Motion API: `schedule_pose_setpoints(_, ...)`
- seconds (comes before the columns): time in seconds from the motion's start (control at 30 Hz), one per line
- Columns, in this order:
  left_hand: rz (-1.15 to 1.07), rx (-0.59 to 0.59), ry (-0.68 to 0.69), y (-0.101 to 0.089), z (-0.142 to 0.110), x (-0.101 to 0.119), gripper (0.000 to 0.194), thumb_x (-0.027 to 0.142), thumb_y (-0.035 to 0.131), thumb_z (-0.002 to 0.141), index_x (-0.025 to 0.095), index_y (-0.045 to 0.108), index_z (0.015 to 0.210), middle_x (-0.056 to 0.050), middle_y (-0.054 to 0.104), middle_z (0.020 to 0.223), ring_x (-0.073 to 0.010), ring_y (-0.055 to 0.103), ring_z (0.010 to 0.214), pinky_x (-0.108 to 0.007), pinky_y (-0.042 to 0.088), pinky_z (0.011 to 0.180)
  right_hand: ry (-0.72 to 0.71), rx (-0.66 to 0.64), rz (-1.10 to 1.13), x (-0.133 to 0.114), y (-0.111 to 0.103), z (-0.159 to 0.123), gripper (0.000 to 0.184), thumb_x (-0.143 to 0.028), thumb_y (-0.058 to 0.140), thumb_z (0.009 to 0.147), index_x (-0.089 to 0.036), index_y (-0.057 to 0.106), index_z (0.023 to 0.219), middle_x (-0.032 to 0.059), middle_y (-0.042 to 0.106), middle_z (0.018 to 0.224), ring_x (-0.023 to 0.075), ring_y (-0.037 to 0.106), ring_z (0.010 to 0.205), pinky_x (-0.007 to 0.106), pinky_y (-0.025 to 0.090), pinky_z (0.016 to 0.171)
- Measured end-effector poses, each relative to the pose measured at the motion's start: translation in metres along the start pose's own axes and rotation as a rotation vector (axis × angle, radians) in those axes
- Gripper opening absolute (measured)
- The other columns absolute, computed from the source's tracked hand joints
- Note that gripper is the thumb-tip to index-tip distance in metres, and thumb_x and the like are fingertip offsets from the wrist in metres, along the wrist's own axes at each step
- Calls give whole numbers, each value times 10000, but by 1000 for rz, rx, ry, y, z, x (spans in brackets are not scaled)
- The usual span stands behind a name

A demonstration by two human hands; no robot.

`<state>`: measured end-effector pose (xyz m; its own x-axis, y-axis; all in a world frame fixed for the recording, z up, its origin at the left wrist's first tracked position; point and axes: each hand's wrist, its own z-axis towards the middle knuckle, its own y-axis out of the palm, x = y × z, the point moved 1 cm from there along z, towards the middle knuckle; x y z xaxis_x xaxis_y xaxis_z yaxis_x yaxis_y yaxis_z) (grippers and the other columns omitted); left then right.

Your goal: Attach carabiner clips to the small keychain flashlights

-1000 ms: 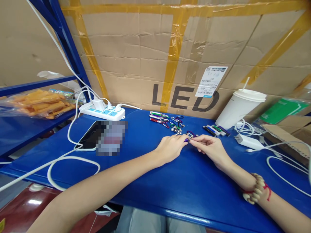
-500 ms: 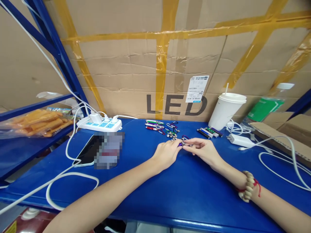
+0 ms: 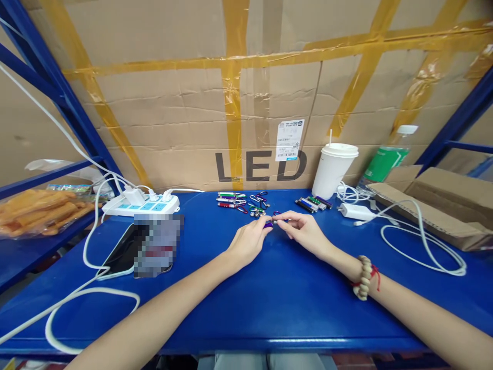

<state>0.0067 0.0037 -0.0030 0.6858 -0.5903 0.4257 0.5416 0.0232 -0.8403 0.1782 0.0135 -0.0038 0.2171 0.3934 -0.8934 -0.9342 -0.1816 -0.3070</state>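
My left hand (image 3: 249,239) is closed in a pinch on a short purple metal tube (image 3: 268,224), which looks like part of a mini flashlight. Facing it, my right hand (image 3: 305,232) pinches a small silvery end piece (image 3: 275,222) close to the tube's end. A purple carabiner clip (image 3: 277,213) shows just above the fingertips. Behind my hands lie small silvery caps or button cells (image 3: 257,212) and loose carabiners (image 3: 260,197). Several mini flashlights with clips (image 3: 230,205) rest to the left of these. Several coloured tubes (image 3: 313,204) lie in a row farther right.
On the left are a white power strip (image 3: 146,205), a phone (image 3: 123,252) and a looping white cable (image 3: 96,291). At the right stand a white cup (image 3: 333,172), a green-labelled bottle (image 3: 385,162), a charger (image 3: 356,211) and an open cardboard box (image 3: 435,218). A large carton (image 3: 173,128) backs the table.
The camera view has swung right, so everything sits farther left. My hands still meet at the purple tube, and the silvery piece between the fingertips shows more plainly.
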Motion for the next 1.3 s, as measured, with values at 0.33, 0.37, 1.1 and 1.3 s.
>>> schedule_pose_setpoints(0.33,-64,39,105,-2,0,2,291,286,346,899,196,425,1164,2,513,1164,-119,501,1048,-249,400,875,108,-32,52,-5,-9,2,391,-374,650,678,-41,609,878,-1,471,479,37,388,412,168,297,422)
schedule_pose_setpoints(0.37,-68,44,111,-2,0,2,288,285,343,900,196,427,1161,3,517,1157,-117,503,1044,-247,402,871,124,-32,83,-4,-8,1,382,-364,659,669,-40,610,866,0,477,493,33,384,417,165,294,420)
schedule_pose_setpoints(1.1,-6,-57,195,-1,-3,-2,209,290,309,909,153,439,997,-17,561,1014,-144,539,906,-254,408,755,-142,-95,75,-4,-5,-5,94,-194,680,631,-115,667,680,63,572,768,37,454,482,156,367,388)
schedule_pose_setpoints(1.3,-47,-55,213,-1,-4,1,187,266,330,902,142,425,1004,-29,559,1046,-147,543,946,-244,411,780,-196,-67,-26,-10,-2,-8,138,-245,657,665,-112,642,632,79,594,724,109,520,651,215,408,539)
